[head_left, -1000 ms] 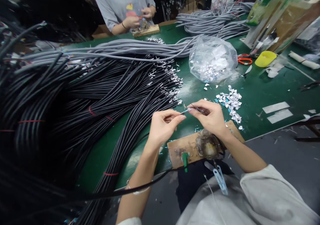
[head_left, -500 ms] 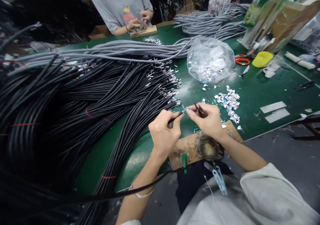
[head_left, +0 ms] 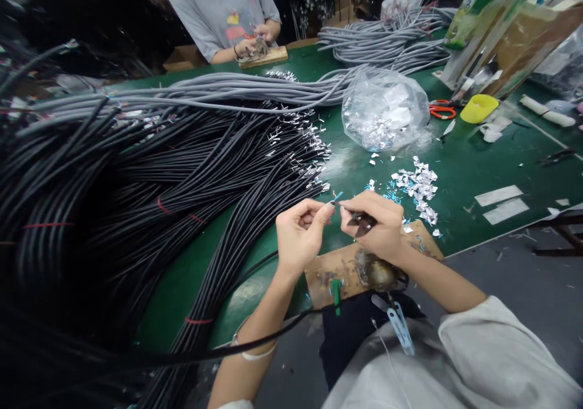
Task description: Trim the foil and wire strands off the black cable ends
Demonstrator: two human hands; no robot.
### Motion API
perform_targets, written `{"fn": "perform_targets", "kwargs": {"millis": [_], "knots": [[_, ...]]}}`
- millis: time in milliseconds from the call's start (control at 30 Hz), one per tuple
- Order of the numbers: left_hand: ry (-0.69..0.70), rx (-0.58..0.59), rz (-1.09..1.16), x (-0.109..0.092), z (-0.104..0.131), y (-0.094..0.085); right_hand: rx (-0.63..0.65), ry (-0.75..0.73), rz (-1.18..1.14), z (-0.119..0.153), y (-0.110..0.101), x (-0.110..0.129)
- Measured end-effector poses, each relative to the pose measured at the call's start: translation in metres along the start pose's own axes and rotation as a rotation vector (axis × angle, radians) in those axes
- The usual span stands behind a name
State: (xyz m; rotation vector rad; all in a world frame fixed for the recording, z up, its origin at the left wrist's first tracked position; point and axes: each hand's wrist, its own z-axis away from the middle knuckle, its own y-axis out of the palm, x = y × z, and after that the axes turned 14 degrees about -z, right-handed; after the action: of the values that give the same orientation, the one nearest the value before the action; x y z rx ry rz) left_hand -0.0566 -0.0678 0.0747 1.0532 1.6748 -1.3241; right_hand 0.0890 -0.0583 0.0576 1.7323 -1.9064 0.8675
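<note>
My left hand (head_left: pixel 303 230) pinches the end of a black cable, whose thin blue and orange wires (head_left: pixel 337 197) stick out past the fingertips. Close on the right, my right hand (head_left: pixel 376 221) has its thumb and forefinger pressed together at these wires and holds dark tweezers (head_left: pixel 364 219) in the palm. Below the hands lies a wooden board (head_left: pixel 321 269) with a blackened metal piece (head_left: pixel 376 269) and a green clip (head_left: pixel 336 290) on it. Bundles of black cables (head_left: pixel 228 251) stretch along the left.
Foil scraps (head_left: pixel 416 181) and a clear plastic bag (head_left: pixel 385 108) lie on the green table (head_left: pixel 464 166). Grey cables (head_left: pixel 204 87) run across behind. Orange-handled scissors (head_left: pixel 441 109) and a yellow cup (head_left: pixel 478 108) are at right. Another person (head_left: pixel 223 14) works opposite.
My left hand has turned and its fingers have curled in closer to the cable end. The tweezers have swung lower into my right palm, and the wires now fan upward.
</note>
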Motion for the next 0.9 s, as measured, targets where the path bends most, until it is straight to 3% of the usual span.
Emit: {"fn": "perform_targets", "kwargs": {"millis": [133, 267, 467, 900], "knots": [[-0.011, -0.014, 0.06, 0.0, -0.003, -0.006, 0.139, 0.268, -0.209, -0.009, 0.001, 0.005], [0.087, -0.088, -0.013, -0.001, -0.003, -0.015, 0.121, 0.483, -0.276, -0.013, -0.005, 0.005], [0.262, -0.198, -0.152, -0.005, -0.001, -0.021, 0.249, 0.425, -0.173, -0.014, -0.01, 0.001], [0.461, -0.246, -0.367, -0.007, 0.001, -0.022, 0.226, 0.271, -0.254, -0.016, -0.01, 0.01]]}}
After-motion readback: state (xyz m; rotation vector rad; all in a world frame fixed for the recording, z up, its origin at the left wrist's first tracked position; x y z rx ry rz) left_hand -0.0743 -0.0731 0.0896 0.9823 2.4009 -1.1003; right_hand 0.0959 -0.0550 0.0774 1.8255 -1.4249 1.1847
